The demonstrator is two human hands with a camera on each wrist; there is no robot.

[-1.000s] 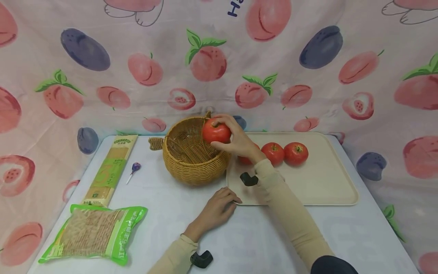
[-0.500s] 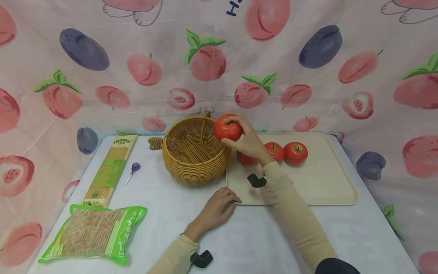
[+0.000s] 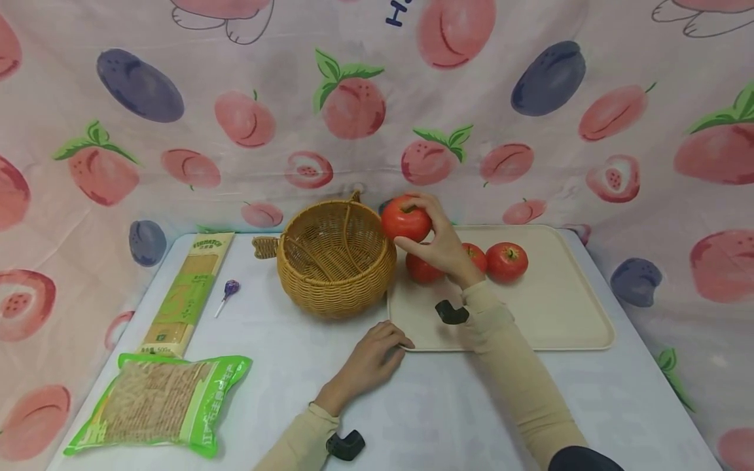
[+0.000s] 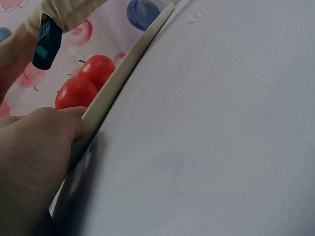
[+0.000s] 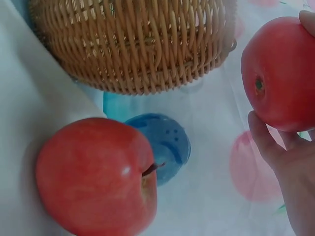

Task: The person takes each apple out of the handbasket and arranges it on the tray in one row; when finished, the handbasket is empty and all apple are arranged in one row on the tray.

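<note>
In the head view my right hand (image 3: 442,245) grips a red apple (image 3: 406,219) in the air, just right of the wicker basket's rim. The right wrist view shows the fingers and thumb around this apple (image 5: 283,73). The brown round wicker basket (image 3: 336,294) has no fruit visible inside. Three more apples lie in a row on the beige tray (image 3: 565,314); the left one (image 3: 421,269) is partly behind my right hand. My left hand (image 3: 371,360) holds the tray's near left corner, its fingertips over the rim (image 4: 110,93).
On the left of the white table lie a noodle packet (image 3: 188,288), a lollipop (image 3: 228,291) and a green-edged bag of brownish dry food (image 3: 156,402). A fruit-print cloth (image 3: 365,39) hangs behind the table.
My right hand has carried the apple rightward, from over the basket's right side to just beyond its rim. My left hand stays at the tray corner.
</note>
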